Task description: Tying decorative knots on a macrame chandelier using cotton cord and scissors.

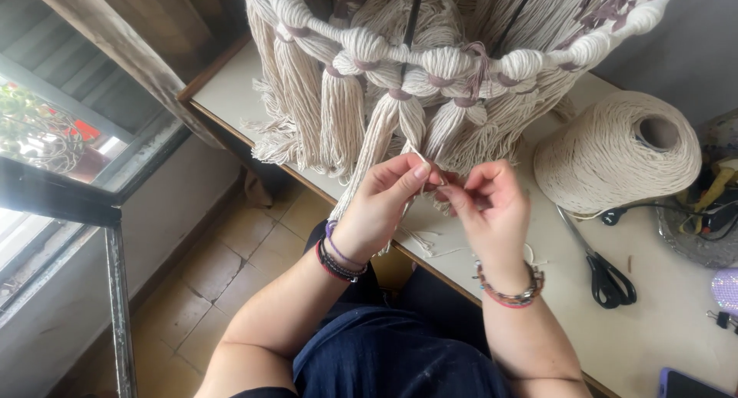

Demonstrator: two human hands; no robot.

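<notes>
A cream macramé piece (430, 67) hangs over the table edge, its ring wrapped in cord with mauve bindings and several tassels below. My left hand (388, 198) pinches the strands of one tassel (384, 137) between thumb and fingers just under the ring. Right beside it, my right hand (492, 206) has its fingertips closed on the same strands, the two hands almost touching. Both wrists wear beaded bracelets. Short cord offcuts (427, 240) lie on the table under my hands.
A large cone of cream cord (615, 156) lies on its side on the white table (661, 329). Black-handled scissors (603, 271) rest to the right of my right hand. Cables and small tools crowd the far right edge. A window and tiled floor are to the left.
</notes>
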